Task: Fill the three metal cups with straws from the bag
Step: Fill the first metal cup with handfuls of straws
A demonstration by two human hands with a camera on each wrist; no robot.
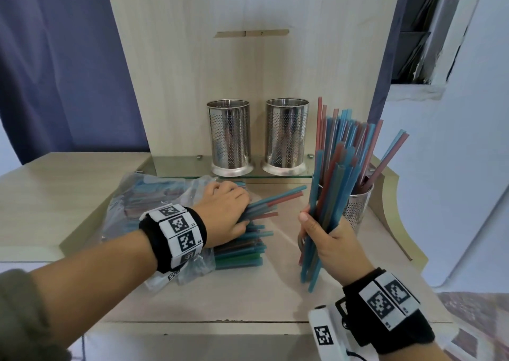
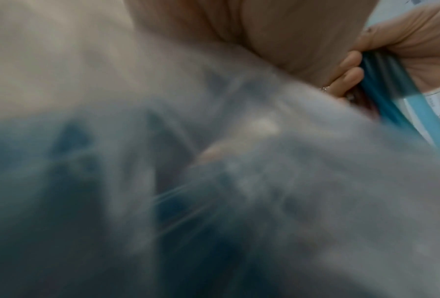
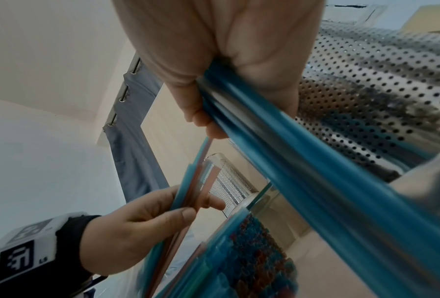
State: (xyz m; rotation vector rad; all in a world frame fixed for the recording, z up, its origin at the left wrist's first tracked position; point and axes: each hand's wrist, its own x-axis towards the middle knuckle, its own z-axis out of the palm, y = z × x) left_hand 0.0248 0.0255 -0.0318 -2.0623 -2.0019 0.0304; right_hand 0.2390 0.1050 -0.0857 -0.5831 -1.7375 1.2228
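1. The right hand (image 1: 332, 239) grips an upright bundle of blue and pink plastic straws (image 1: 327, 195), fingers curled round it, above the counter's (image 1: 82, 173) right side.
2. The left hand (image 1: 224, 210) pinches a few blue and pink straws (image 1: 271, 199) pulled from the clear plastic bag (image 1: 154, 195), which lies on the counter's left half.
3. One perforated metal cup (image 1: 358, 209), packed with straws, stands near the counter's right edge, just behind the right hand.
4. Two more perforated steel cups (image 1: 230, 136) (image 1: 286, 136) stand side by side on the glass shelf (image 1: 179, 169) along the counter's back edge.
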